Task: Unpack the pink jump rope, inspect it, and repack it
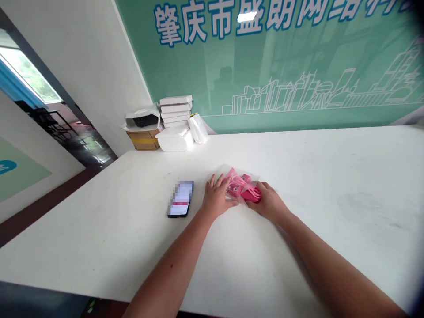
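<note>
Plastic bag [241,186], transparent, lies on the table [318,176] between the left hand [217,196] and the right hand [270,201]; inside it are seen a pale pink cable [252,189] and pink pieces [234,191] with eye-like round marks; the left one is flat, its spread fingers touching the left edge of the bag without gripping; the right one is curved, and holds the right end between thumb and fingers; a phone [180,199] with lit screen lies near, left of the left hand; farther ahead, also leftward, stand white boxes [175,108] and a brown carton [144,140].
</note>
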The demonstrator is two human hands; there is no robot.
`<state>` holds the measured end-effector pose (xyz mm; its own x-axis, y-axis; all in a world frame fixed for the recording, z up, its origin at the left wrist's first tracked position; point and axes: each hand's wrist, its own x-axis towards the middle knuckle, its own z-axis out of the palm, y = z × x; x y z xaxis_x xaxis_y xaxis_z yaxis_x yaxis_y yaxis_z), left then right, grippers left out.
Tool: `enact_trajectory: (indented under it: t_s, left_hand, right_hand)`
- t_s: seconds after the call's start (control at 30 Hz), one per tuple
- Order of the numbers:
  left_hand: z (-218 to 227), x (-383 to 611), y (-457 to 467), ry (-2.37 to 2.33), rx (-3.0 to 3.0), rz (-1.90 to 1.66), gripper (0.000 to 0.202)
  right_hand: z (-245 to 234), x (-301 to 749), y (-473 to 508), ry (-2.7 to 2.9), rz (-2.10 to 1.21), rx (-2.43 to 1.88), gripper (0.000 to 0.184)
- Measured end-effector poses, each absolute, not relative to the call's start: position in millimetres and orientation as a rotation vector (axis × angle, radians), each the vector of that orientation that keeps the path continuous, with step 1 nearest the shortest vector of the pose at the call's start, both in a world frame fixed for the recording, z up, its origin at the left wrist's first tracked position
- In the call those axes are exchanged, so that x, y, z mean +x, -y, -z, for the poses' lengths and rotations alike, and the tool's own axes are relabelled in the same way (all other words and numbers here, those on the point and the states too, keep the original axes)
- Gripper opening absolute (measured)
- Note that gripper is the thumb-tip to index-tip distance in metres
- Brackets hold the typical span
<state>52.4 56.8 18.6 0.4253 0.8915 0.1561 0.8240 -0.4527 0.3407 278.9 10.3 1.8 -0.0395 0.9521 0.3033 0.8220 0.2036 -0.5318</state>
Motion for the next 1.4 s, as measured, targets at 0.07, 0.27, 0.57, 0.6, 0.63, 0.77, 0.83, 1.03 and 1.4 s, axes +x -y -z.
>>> enact_trajectory:
  t_s: [0.07, 0.27, 0.57, 0.6, 0.63, 0.77, 0.83, 1.03, 1.4]
  left_hand:
    - [-18, 52, -57, -1.515, 2.469, -0.48, 0.1]
    - [-18, 49, -60, -1.553, 2.451, -0.492, 0.101]
    - [-20, 36, -74, -1.645, 2.46, -0.431, 0.089]
    - [-21, 34, -76, -1.657, 2.463, -0.422, 0.087]
    - [-21, 33, -77, -1.67, 2.467, -0.417, 0.086]
    - [-21, 29, -84, -1.743, 2.445, -0.419, 0.085]
    - [-20, 28, -88, -1.771, 2.426, -0.418, 0.086]
    - [-18, 20, -105, -1.786, 2.481, -0.417, 0.087]
    - [-22, -7, -137, -1.638, 2.565, -0.355, 0.077]
  right_hand:
    - [-4, 278, -10, 1.871, -0.275, -1.623, 0.034]
    - [-11, 286, -7, 1.884, -0.223, -1.552, 0.039]
    - [-14, 296, -5, 1.862, -0.264, -1.564, 0.047]
    - [-15, 297, -5, 1.853, -0.277, -1.567, 0.048]
    - [-15, 298, -4, 1.846, -0.287, -1.568, 0.049]
    - [-17, 304, -2, 1.838, -0.277, -1.574, 0.052]
    - [-17, 305, 0, 1.823, -0.266, -1.597, 0.052]
    - [-14, 306, 2, 1.837, -0.26, -1.586, 0.051]
    - [1, 314, -3, 1.873, -0.29, -1.613, 0.053]
